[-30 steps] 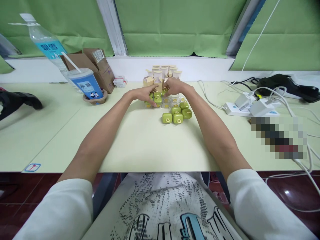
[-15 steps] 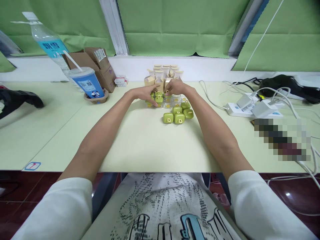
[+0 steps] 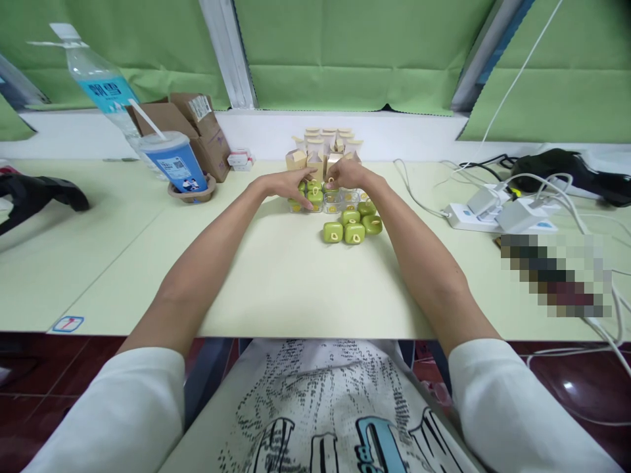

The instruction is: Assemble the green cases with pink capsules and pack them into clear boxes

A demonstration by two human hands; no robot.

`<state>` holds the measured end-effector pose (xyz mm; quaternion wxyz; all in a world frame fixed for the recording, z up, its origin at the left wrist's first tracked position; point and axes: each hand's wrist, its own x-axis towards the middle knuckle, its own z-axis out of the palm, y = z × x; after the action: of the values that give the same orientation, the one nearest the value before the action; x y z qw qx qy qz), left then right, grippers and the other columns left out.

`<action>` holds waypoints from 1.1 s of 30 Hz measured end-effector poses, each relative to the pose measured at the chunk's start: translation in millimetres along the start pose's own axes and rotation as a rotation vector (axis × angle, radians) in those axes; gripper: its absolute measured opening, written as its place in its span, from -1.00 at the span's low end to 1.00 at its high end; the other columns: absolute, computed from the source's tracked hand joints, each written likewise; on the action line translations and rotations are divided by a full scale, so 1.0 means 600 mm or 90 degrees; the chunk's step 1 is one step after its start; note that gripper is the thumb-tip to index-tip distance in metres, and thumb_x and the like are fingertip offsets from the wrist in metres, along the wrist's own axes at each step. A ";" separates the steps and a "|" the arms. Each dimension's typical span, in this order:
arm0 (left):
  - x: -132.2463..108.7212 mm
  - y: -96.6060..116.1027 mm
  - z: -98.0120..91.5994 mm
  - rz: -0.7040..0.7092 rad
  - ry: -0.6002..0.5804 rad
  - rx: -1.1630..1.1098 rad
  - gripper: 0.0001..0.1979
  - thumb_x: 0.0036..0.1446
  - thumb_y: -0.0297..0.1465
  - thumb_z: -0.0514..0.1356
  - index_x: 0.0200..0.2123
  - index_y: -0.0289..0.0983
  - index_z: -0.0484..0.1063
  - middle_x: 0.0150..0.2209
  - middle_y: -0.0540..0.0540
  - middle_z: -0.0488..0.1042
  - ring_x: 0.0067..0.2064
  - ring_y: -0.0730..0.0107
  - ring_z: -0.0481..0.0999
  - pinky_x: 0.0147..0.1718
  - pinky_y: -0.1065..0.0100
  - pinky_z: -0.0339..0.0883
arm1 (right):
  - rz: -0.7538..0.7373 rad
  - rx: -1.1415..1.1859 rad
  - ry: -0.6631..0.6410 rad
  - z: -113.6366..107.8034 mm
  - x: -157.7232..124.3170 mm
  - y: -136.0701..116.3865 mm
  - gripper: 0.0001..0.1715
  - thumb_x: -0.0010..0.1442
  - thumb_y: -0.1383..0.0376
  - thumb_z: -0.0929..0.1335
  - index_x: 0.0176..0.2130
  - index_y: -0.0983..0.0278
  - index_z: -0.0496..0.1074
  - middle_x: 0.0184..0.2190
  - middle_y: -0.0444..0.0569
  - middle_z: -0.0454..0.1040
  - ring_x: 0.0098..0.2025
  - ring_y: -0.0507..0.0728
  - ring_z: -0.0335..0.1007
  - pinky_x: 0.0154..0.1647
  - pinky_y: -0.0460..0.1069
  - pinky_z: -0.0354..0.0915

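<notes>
Several small clear containers [image 3: 332, 206] with yellow spots stand in rows at the back middle of the table, some topped by green lids [image 3: 314, 196]. My left hand [image 3: 297, 186] is at the left of these rows, thumb and fingers spread around the green lids there. Above the middle of the rows, my right hand [image 3: 346, 172] has its fingers pinched on a green lid [image 3: 330, 186], partly hidden by the fingers. Several loose green lids [image 3: 354, 233] lie in front, to the right. Behind both hands stand small beige cartons [image 3: 315, 163].
On the left are a blue cup [image 3: 176, 167] in a holder, a bottle [image 3: 106, 92], a cardboard box [image 3: 210, 141] and a small white box [image 3: 240, 159]. A power strip [image 3: 473, 218] with cables and a black object [image 3: 566, 172] lie right.
The whole view has shifted very slightly. Both hands stay at the rows of containers, with only a slight movement of the right fingers.
</notes>
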<state>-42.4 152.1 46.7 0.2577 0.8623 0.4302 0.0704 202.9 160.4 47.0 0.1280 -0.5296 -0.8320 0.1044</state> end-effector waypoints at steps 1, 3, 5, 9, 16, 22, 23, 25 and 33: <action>0.000 0.000 0.000 0.001 -0.002 0.000 0.75 -0.39 0.19 0.60 0.72 -0.34 -0.17 0.68 -0.42 0.10 0.66 -0.43 0.14 0.64 -0.06 0.11 | -0.002 -0.003 0.002 -0.004 -0.004 -0.007 -0.46 0.23 0.24 0.60 0.15 0.41 0.70 0.03 0.23 0.75 0.14 0.44 0.67 0.24 0.21 0.52; -0.002 0.000 0.001 0.014 -0.001 -0.008 0.71 -0.36 0.19 0.59 0.72 -0.30 -0.14 0.67 -0.40 0.14 0.64 -0.38 0.20 0.62 -0.05 0.16 | -0.023 -0.009 0.021 -0.021 -0.016 -0.025 -0.32 0.28 0.24 0.58 0.31 0.41 0.60 0.17 0.27 0.71 0.23 0.48 0.63 0.30 0.26 0.49; -0.003 0.001 0.001 0.048 0.002 -0.023 0.63 -0.32 0.16 0.59 0.71 -0.25 -0.06 0.64 -0.35 0.22 0.62 -0.33 0.26 0.60 -0.03 0.20 | -0.068 -0.022 0.038 -0.045 -0.034 -0.051 -0.30 0.38 0.20 0.53 0.40 0.37 0.52 0.25 0.27 0.66 0.26 0.46 0.60 0.31 0.28 0.47; -0.002 0.006 -0.003 0.111 -0.008 -0.026 0.53 -0.29 0.10 0.60 0.69 -0.15 0.03 0.64 -0.27 0.23 0.64 -0.33 0.20 0.61 -0.03 0.16 | -0.098 -0.130 -0.124 -0.087 -0.091 -0.141 -0.40 0.21 -0.02 0.68 0.14 0.17 0.72 0.06 0.04 0.72 0.12 0.42 0.66 0.16 0.21 0.52; -0.006 -0.001 -0.025 0.048 -0.019 0.026 0.63 -0.25 0.09 0.56 0.73 -0.24 -0.24 0.65 -0.44 0.15 0.64 -0.32 0.22 0.56 -0.01 0.22 | 0.042 -0.326 -0.389 -0.043 -0.139 -0.263 -0.35 0.06 0.00 0.74 0.00 0.31 0.73 -0.03 0.15 0.73 0.11 0.48 0.67 0.16 0.24 0.52; -0.013 -0.009 -0.039 0.049 -0.038 0.052 0.67 -0.28 0.11 0.56 0.73 -0.15 -0.30 0.64 -0.36 0.22 0.65 -0.30 0.22 0.57 0.01 0.20 | 0.051 -0.182 -0.440 -0.051 -0.119 -0.221 -0.41 0.21 0.23 0.66 0.19 0.23 0.65 -0.09 0.06 0.73 -0.10 0.32 0.74 -0.01 0.12 0.56; -0.016 -0.008 -0.041 0.043 -0.047 0.056 0.67 -0.29 0.10 0.57 0.73 -0.13 -0.31 0.65 -0.34 0.20 0.66 -0.28 0.20 0.57 0.02 0.19 | 0.055 -0.148 -0.457 -0.056 -0.117 -0.214 -0.42 0.24 0.25 0.64 0.22 0.25 0.64 -0.11 0.04 0.73 -0.14 0.28 0.75 -0.04 0.10 0.57; -0.022 -0.003 -0.046 0.027 -0.061 0.068 0.67 -0.32 0.08 0.58 0.73 -0.06 -0.29 0.66 -0.28 0.18 0.66 -0.25 0.19 0.56 0.04 0.19 | 0.060 -0.080 -0.478 -0.063 -0.114 -0.202 -0.46 0.28 0.28 0.61 0.22 0.28 0.65 -0.15 0.02 0.73 -0.16 0.24 0.76 -0.03 0.08 0.58; -0.037 0.011 -0.053 -0.039 -0.053 0.074 0.59 -0.40 0.05 0.59 0.69 -0.09 -0.03 0.59 -0.28 0.32 0.55 -0.26 0.38 0.47 0.09 0.33 | 0.053 0.014 -0.486 -0.073 -0.107 -0.177 -0.44 0.26 0.39 0.58 0.23 0.28 0.68 -0.12 -0.06 0.73 -0.13 0.22 0.78 0.16 0.11 0.55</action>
<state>-62.6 143.6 79.8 0.2273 0.8644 0.4486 0.0015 152.3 59.4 114.8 -0.1895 -0.4845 -0.7965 0.3081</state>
